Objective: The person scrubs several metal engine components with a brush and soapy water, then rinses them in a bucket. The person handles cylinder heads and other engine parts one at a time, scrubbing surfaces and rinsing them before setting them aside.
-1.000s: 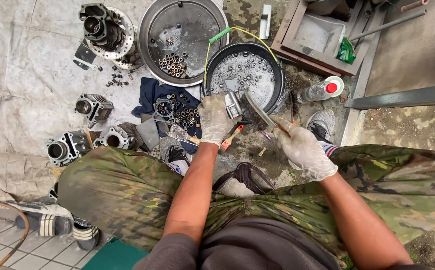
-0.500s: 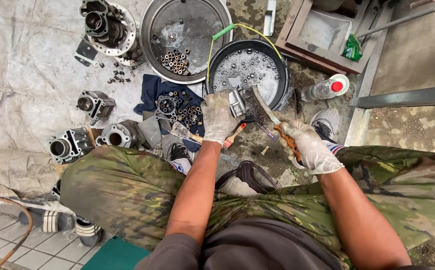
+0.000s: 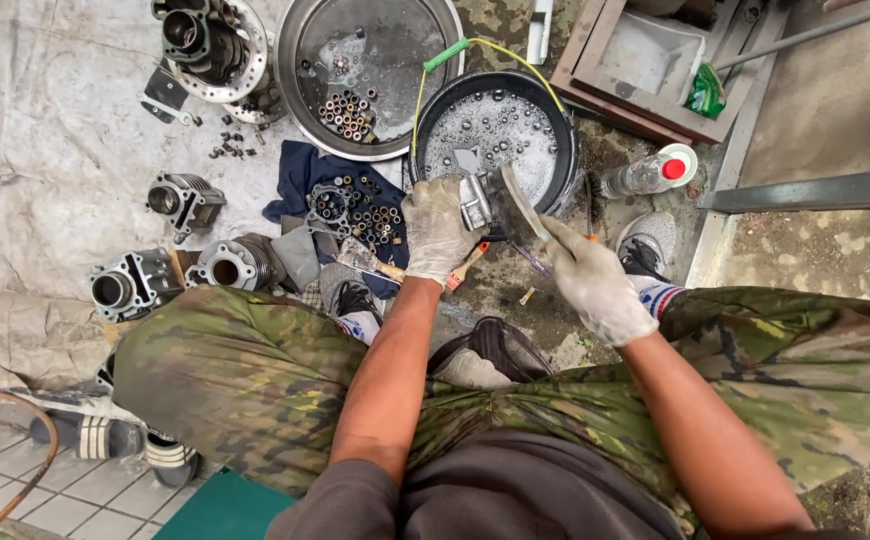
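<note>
Grimy concrete yard floor. Gloved left hand point(image 3: 438, 228) is clamped on a small metal engine part point(image 3: 485, 200) over the soapy black basin point(image 3: 567, 150); right hand point(image 3: 595, 285) grips a brush. Wet gloves, so it could slip and splash in.

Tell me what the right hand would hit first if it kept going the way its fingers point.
The right hand points up-left at the metal engine part held by the left hand; it already touches it. Beyond lies the black basin of soapy liquid, though depth is unclear.
</note>
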